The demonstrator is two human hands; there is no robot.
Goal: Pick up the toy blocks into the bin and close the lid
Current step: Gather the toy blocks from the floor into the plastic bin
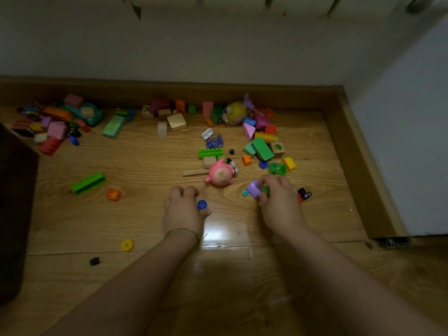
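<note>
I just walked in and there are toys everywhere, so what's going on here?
A person is tidying toys off the wooden floor. Their left hand pinches a blue ring, and their right hand holds a purple block with a small green piece. Most blocks lie scattered, many along the far wall, with a pink toy figure just ahead of the hands.

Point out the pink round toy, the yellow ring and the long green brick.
pink round toy (221, 175): head view, middle of its body.
yellow ring (123, 245): head view, left side of its band.
long green brick (88, 183): head view, middle of its long side.
</note>
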